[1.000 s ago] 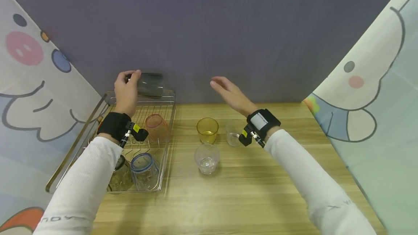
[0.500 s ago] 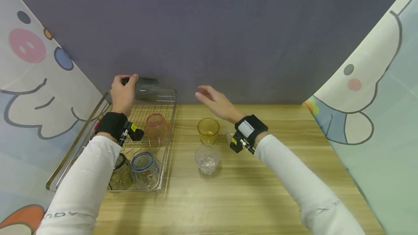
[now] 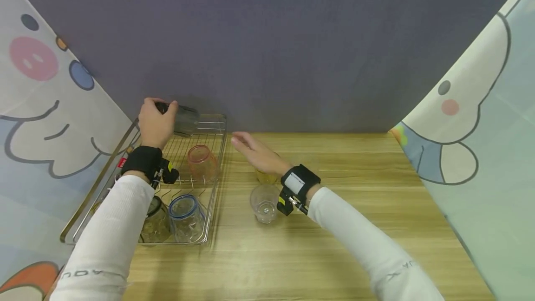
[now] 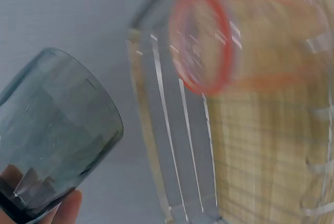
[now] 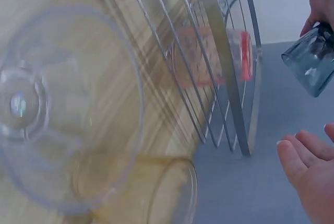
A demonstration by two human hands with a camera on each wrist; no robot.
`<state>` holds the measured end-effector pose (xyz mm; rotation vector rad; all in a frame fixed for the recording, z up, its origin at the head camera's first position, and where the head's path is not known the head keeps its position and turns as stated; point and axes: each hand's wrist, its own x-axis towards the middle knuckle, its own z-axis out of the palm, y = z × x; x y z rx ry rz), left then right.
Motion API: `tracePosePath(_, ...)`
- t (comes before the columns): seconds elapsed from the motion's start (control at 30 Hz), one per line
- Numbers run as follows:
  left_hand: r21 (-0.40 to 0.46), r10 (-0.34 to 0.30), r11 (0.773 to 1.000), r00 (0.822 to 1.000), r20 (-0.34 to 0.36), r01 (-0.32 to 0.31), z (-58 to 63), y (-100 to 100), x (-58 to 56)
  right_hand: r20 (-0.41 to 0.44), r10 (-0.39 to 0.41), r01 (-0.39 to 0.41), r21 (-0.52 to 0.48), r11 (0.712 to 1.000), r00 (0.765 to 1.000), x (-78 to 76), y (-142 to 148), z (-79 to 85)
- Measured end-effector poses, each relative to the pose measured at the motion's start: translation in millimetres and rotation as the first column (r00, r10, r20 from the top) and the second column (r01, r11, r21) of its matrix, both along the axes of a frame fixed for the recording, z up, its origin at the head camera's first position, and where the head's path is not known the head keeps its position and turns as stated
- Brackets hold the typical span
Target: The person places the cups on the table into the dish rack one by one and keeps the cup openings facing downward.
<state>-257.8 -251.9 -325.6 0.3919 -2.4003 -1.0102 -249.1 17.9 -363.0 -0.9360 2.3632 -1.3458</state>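
My left hand (image 3: 155, 122) grips a dark grey glass (image 3: 186, 121) by its base end, over the back of the wire dish rack (image 3: 222, 152). The glass lies tilted, its mouth pointing right; in the left wrist view the grey glass (image 4: 62, 125) shows fingers at its base. Held out over the table, my right hand (image 3: 261, 153) has loosely extended fingers and holds nothing. Beneath it a yellow glass (image 3: 266, 178) is partly covered in the head view. Nearer me stands a clear glass (image 3: 265, 204). The red-rimmed glass (image 3: 202, 164) sits upside down in the rack, below the grey one.
At the rack's front, a blue-rimmed glass (image 3: 186, 219) and a dark-rimmed glass (image 3: 155, 224) stand upside down. The rack's raised metal rim (image 3: 94, 199) runs along its left side. A grey wall (image 3: 292, 50) closes off the back of the wooden table (image 3: 355, 245).
My left hand has brought the grey glass slightly down and left, its mouth tipping lower. My right hand has moved left and nearer, from above the back of the table to over the yellow glass.
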Motion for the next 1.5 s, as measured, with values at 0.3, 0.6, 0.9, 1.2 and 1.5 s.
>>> tracePosePath(0.3, -0.199, 0.02, 0.98, 0.999, 0.039, -0.012, -11.1, 0, 1.8, 0.083, -0.007, 0.002, 0.062, 0.998, 0.997, 12.6, -15, -12.8)
tracePosePath(0.6, -0.349, 0.014, 0.937, 0.992, 0.125, 0.03, -22.7, -5, 0.1, 0.228, -0.017, 0.007, 0.047, 0.999, 0.973, 18.1, -19, -14.5)
tracePosePath(0.9, -0.409, 0.018, 0.911, 0.986, 0.167, 0.053, -34.9, -12, 4.7, 0.262, -0.005, -0.016, 0.08, 0.997, 0.965, 22.0, -29, -24.6)
tracePosePath(1.2, -0.416, 0.011, 0.901, 0.952, 0.307, 0.124, -41.9, -16, 5.5, 0.243, 0.013, -0.046, 0.131, 0.99, 0.97, 27.7, -35, -29.3)
tracePosePath(1.5, -0.42, -0.023, 0.886, 0.925, 0.38, 0.195, -52.3, -24, 7.7, 0.257, 0.075, -0.129, 0.201, 0.971, 0.964, 33.6, -37, -37.7)
